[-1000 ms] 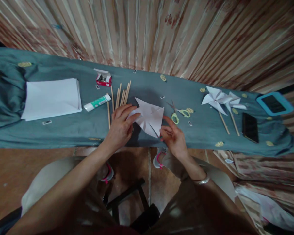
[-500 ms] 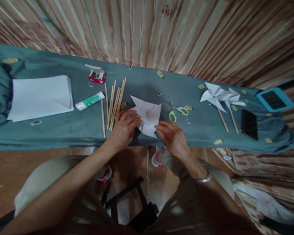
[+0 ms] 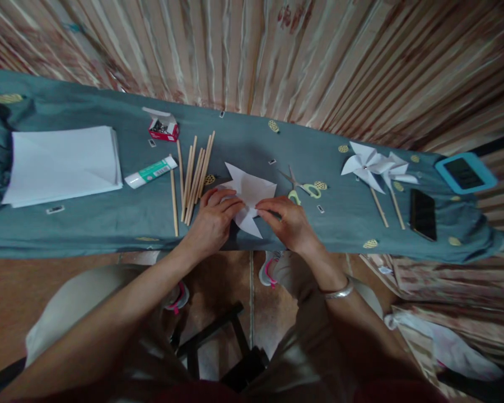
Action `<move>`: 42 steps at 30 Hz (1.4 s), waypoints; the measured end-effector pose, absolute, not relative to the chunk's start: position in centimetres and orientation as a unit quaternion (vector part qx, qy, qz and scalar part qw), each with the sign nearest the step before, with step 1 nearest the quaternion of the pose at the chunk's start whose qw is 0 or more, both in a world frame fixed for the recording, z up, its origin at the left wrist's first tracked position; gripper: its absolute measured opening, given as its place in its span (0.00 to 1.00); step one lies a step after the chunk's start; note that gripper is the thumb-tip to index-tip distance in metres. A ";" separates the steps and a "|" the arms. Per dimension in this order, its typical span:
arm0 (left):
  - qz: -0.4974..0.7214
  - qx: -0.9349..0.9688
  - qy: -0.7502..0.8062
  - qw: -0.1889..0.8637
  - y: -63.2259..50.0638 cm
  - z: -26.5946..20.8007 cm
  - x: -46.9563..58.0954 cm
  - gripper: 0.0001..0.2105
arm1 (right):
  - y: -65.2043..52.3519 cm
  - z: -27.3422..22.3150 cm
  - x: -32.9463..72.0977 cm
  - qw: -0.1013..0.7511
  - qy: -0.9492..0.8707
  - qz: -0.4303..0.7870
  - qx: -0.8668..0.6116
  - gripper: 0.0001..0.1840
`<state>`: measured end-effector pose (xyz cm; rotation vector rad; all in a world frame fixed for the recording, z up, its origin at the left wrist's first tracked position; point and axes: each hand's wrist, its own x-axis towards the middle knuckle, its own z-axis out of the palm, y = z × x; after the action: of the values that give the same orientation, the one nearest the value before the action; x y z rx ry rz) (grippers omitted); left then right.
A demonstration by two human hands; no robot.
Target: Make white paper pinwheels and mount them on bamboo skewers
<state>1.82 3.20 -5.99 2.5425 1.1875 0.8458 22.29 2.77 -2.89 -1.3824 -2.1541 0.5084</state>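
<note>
A white paper pinwheel (image 3: 258, 189), with cut and partly folded blades, lies on the cloth-covered table in front of me. My left hand (image 3: 214, 215) grips its left side, fingers bent over the paper near the middle. From the right, my right hand (image 3: 285, 218) pinches a paper corner between thumb and forefinger, folded in close to the centre. Green-handled scissors (image 3: 300, 183) lie just beyond my right hand, one handle loop partly covered by it. Left of my left hand rest several thin wooden sticks (image 3: 197, 179).
At the left are a stack of white paper (image 3: 63, 165), a glue tube (image 3: 151, 172) and an open red box of small metal pieces (image 3: 163, 129). Finished paper pinwheels on sticks (image 3: 367, 165), a black phone (image 3: 423, 214) and a blue-framed device (image 3: 466, 172) lie at the right.
My right hand has moved left, bringing the paper corner from the right edge in toward the centre. My left hand stays on the paper. The view has shifted slightly.
</note>
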 end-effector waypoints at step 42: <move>0.295 0.831 0.429 0.196 3.4 -5.6 2.1 0.24 | 4.6 -4.7 20.3 0.285 -0.680 0.259 -0.624 0.07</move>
<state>2.12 3.44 -5.59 2.3299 1.2007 0.8253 20.26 4.63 -4.69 -1.6689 -1.8186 0.6931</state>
